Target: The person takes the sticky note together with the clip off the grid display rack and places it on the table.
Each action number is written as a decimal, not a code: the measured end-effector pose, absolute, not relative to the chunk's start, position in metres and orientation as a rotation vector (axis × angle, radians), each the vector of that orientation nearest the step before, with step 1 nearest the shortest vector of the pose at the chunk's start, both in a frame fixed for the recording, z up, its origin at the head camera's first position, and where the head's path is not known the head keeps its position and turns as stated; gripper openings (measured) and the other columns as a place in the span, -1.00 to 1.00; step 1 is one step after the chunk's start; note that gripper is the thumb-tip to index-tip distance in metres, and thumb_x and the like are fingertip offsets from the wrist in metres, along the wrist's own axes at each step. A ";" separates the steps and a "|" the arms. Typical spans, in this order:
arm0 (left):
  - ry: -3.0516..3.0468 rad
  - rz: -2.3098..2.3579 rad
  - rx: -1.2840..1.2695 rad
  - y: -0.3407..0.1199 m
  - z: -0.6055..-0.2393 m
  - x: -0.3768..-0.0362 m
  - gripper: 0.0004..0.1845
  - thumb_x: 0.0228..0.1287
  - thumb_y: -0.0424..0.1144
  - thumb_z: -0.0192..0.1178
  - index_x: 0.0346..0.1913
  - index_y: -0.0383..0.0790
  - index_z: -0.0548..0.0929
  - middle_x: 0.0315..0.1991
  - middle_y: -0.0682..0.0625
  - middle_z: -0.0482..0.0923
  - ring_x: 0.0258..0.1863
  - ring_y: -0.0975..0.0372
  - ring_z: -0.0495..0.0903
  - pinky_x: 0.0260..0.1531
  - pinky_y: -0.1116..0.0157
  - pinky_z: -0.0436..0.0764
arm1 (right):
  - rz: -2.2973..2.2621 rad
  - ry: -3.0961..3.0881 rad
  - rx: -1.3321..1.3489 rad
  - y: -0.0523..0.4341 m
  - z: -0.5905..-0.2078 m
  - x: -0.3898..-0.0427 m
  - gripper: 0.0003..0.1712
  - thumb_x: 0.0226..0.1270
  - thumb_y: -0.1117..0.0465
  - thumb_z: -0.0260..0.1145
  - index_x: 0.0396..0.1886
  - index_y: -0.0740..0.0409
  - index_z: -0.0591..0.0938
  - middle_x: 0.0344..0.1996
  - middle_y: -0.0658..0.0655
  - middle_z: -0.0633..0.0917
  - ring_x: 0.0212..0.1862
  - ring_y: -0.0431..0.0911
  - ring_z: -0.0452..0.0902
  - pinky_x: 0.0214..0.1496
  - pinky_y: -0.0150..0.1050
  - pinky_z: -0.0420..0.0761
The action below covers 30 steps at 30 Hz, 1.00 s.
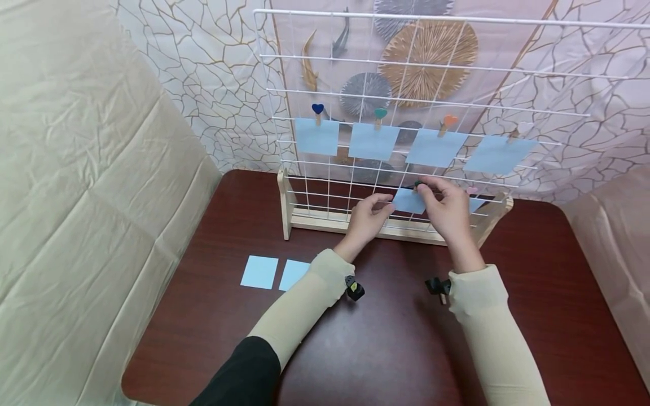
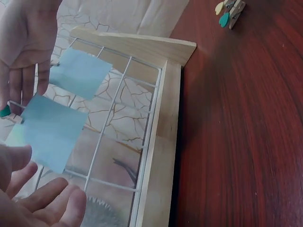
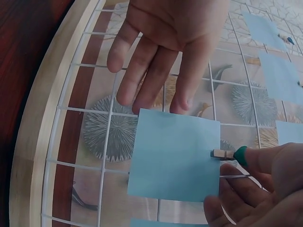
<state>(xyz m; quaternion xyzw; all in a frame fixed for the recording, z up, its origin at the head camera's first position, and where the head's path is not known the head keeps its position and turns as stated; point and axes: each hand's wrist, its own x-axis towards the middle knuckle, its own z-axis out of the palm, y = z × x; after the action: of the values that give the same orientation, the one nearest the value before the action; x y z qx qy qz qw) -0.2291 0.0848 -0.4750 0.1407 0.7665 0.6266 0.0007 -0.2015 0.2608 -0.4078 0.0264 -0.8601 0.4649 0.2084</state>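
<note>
My right hand (image 1: 449,211) pinches a small wooden clothespin with a green end (image 3: 240,155) between thumb and fingers. The clothespin bites one edge of a light blue square paper (image 3: 175,156), which lies against the lower part of a white wire grid (image 1: 437,20). Beside the paper's left edge in the head view is my left hand (image 1: 367,219), fingers loosely extended; its fingertips come close to the edge, and contact is hard to tell. Another blue paper (image 2: 81,73) hangs to the right on the same row, partly hidden by my right hand in the head view.
Above, a row of blue papers (image 1: 317,137) hangs from heart-topped clothespins (image 1: 317,108). Two loose blue papers (image 1: 259,272) lie on the dark red table (image 1: 203,316), one partly under the left sleeve. Wooden feet (image 1: 284,206) support the grid. Spare clothespins (image 2: 233,14) lie on the table.
</note>
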 end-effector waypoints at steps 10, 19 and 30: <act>2.567 1.917 0.255 0.101 -0.473 -0.229 -0.83 0.44 -0.19 0.40 -0.10 -0.23 0.80 -0.15 -0.05 0.82 -0.22 0.24 0.81 -0.23 0.47 0.62 | 1.228 -2.334 0.107 0.257 -0.411 -0.203 -0.74 0.52 0.26 0.39 0.07 0.30 0.79 -0.30 0.31 0.76 -0.42 -0.30 0.45 -0.36 -0.46 0.39; 2.563 1.894 0.256 0.103 -0.472 -0.227 -0.84 0.50 -0.20 0.34 -0.11 -0.26 0.74 -0.15 -0.07 0.79 -0.27 0.26 0.76 -0.29 0.45 0.57 | 1.221 -2.354 0.099 0.256 -0.411 -0.203 -0.78 0.54 0.33 0.35 0.05 0.36 0.76 -0.30 0.32 0.74 -0.39 -0.28 0.45 -0.32 -0.43 0.40; 2.580 1.864 0.275 0.101 -0.471 -0.227 -0.84 0.51 -0.21 0.32 -0.11 -0.27 0.73 -0.16 -0.09 0.79 -0.29 0.27 0.73 -0.28 0.45 0.55 | 1.178 -2.346 0.116 0.251 -0.413 -0.204 -0.82 0.54 0.43 0.29 0.01 0.46 0.69 -0.28 0.37 0.74 -0.36 -0.22 0.41 -0.30 -0.41 0.34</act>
<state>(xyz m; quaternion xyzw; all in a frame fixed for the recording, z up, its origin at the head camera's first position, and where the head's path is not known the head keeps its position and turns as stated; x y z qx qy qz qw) -0.2265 0.1013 -0.4707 0.0861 0.8072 0.5833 -0.0265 -0.2039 0.2510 -0.4128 0.0427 -0.8634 0.4336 0.2542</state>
